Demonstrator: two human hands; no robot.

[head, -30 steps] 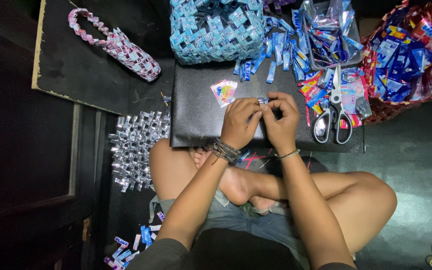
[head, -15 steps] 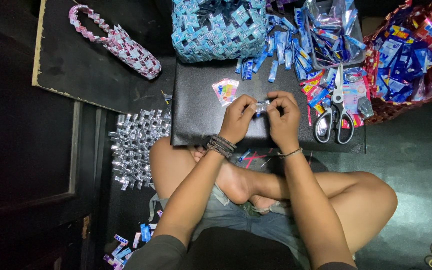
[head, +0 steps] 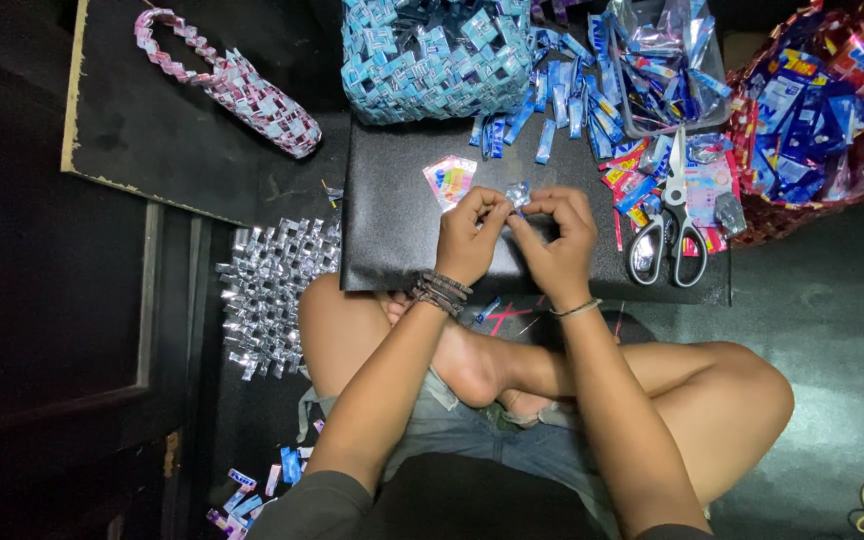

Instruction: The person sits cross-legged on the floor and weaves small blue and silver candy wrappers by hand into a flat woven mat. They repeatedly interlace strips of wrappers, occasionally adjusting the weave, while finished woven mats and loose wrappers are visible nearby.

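Note:
My left hand (head: 469, 236) and my right hand (head: 556, 237) meet over a black board (head: 392, 225) that rests in front of my crossed legs. Between the fingertips of both hands is a small folded strip of shiny wrapper (head: 518, 193), blue and silver. A pink and multicoloured wrapper piece (head: 449, 180) lies flat on the board just left of my hands. Scissors (head: 669, 230) with black handles lie to the right of my right hand.
A woven blue wrapper basket (head: 437, 55) stands behind the board. Loose blue folded strips (head: 562, 95) and a tray of wrappers (head: 667, 70) lie beyond. A red net bag of blue wrappers (head: 822, 110) is right. A silver woven mat (head: 272, 290) and a pink woven piece (head: 242, 85) lie left.
My hands have stayed over the board, fingers shifting slightly as they work the small strip. The view has drifted a little.

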